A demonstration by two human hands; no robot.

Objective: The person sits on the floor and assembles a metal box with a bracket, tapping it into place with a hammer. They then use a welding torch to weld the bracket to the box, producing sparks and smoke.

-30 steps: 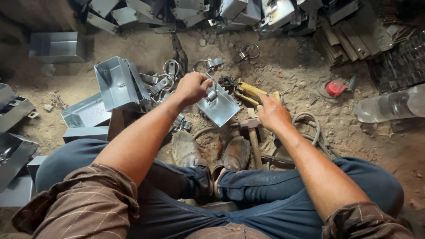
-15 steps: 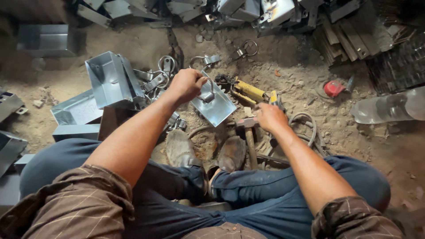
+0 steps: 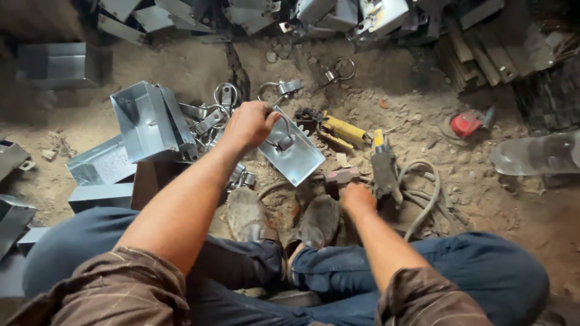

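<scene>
Seated person holds a metal tray above a dirt floor, hammer under the other hand.

The left hand [image 3: 251, 124] is closed around the top edge of a shiny metal tray [image 3: 296, 158], tilted, near frame centre. At five o'clock from it, the right hand [image 3: 357, 199] wraps a hammer [image 3: 339, 178] by its handle. Folded metal boxes [image 3: 142, 121] lie at nine o'clock.

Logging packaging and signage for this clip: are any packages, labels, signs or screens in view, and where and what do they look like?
No labelled package, sign or screen shows.
Clear plastic bottle: lying on the dirt at far right, no label discernible.
Small red round item: on the dirt left of the bottle; whether it is a cap or container cannot be told.
</scene>
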